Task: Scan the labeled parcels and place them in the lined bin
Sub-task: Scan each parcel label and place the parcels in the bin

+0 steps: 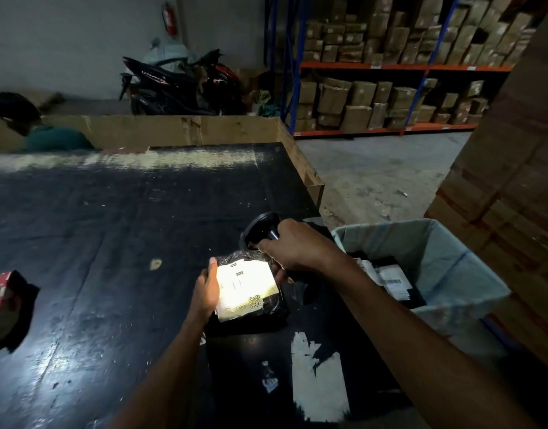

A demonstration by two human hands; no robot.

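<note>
A black plastic-wrapped parcel [268, 306] with a white label lies near the right edge of the dark table [90, 243]. Its label is lit up bright by the scanner's light. My left hand [206, 289] holds the parcel by its left edge, fingers curled over the top corner. My right hand [293, 247] grips the handle of a black handheld scanner [260, 229], whose head points down at the label from just above. To the right stands the bin with a pale blue liner [446, 261], holding several labeled parcels [390, 278].
A red and black packet [6, 305] lies at the table's left edge. Cardboard walls [173, 130] rim the table's far and right sides. A person sits beyond the far left wall. Stacked cartons [514, 187] rise at right; shelving with boxes and a scooter stand behind.
</note>
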